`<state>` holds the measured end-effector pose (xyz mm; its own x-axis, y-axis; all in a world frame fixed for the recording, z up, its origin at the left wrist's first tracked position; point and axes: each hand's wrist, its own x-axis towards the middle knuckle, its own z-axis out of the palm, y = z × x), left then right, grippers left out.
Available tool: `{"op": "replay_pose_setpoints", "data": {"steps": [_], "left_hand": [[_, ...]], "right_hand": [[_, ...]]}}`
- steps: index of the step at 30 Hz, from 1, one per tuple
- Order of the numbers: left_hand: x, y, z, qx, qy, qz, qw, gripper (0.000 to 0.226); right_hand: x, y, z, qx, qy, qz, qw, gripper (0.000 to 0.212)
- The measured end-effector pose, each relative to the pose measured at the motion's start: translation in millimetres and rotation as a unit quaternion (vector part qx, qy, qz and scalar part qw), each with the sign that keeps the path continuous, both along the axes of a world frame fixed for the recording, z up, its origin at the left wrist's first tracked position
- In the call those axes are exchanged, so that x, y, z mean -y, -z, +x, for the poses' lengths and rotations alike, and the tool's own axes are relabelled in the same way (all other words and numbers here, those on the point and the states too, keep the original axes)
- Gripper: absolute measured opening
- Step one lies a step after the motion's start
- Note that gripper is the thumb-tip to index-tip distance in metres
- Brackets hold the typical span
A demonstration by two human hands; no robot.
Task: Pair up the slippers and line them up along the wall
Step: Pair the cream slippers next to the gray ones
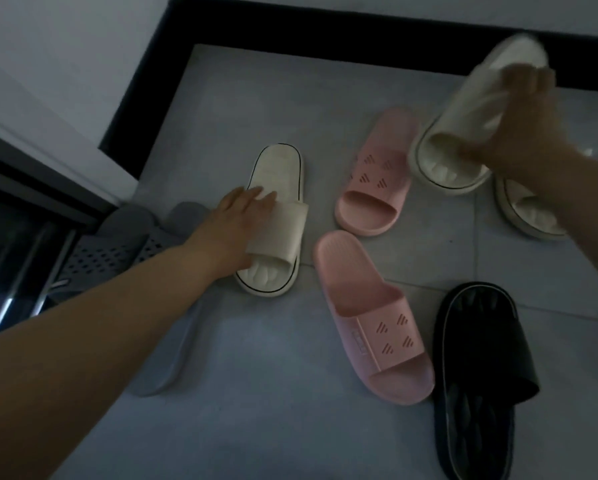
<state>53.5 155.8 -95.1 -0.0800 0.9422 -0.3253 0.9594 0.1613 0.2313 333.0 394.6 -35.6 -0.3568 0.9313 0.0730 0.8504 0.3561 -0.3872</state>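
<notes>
Gripped by its strap, a blurred cream slipper (463, 109) is held tilted above the tiled floor (273, 393) in the right hand (519, 133), beside another cream slipper (529, 216) lying under that arm. A third cream slipper (273, 220) is clasped across its strap by the left hand (235, 226). Two pink slippers (373, 174) and a black slipper (481, 375) lie between and nearer; grey slippers (117, 244) sit at the left.
</notes>
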Motion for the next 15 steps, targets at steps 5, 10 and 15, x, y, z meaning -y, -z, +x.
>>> {"op": "replay_pose_setpoints", "data": {"steps": [5,10,15], "left_hand": [[3,-6,-11,-0.033,0.055,-0.001,0.998,0.099],[26,-9,-31,-0.08,0.059,-0.013,0.995,0.097],[30,-5,-25,-0.113,0.086,-0.024,0.99,0.097]], "right_hand": [[103,-47,-45,-0.149,-0.148,-0.092,0.973,0.101],[242,-9,-61,-0.039,-0.307,-0.192,0.931,0.095],[274,37,-45,0.108,-0.341,-0.156,0.921,0.103]]}}
